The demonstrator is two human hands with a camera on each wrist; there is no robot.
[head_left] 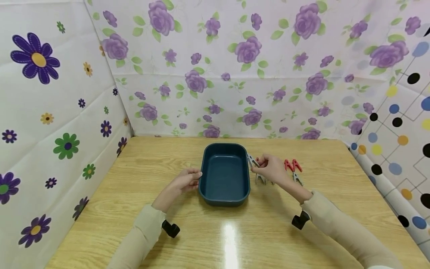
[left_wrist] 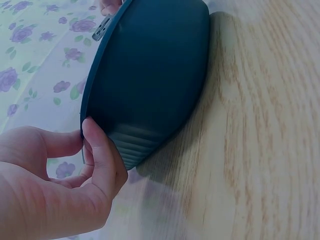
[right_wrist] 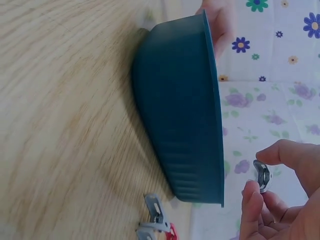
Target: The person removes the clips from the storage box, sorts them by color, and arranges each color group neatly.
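A dark teal rectangular bin [head_left: 224,194] [left_wrist: 150,75] [right_wrist: 175,110] stands empty on the middle of the wooden table [head_left: 134,209]. My left hand [head_left: 193,176] [left_wrist: 89,139] pinches the bin's left rim between thumb and forefinger. My right hand [head_left: 258,164] [right_wrist: 256,179] hovers at the bin's right rim and pinches a small grey metal clip [head_left: 252,160] [right_wrist: 262,175] [left_wrist: 102,27]. Just under and beside that hand, more grey clips [head_left: 260,180] [right_wrist: 154,220] lie on the table, with two red-handled clips [head_left: 293,166] to their right.
Flowered cloth walls [head_left: 235,67] close the table at the back and left; a dotted cloth [head_left: 396,142] closes the right side. Bare wood lies in front of the bin and at the far left. Black wrist cameras [head_left: 170,228] sit on both sleeves.
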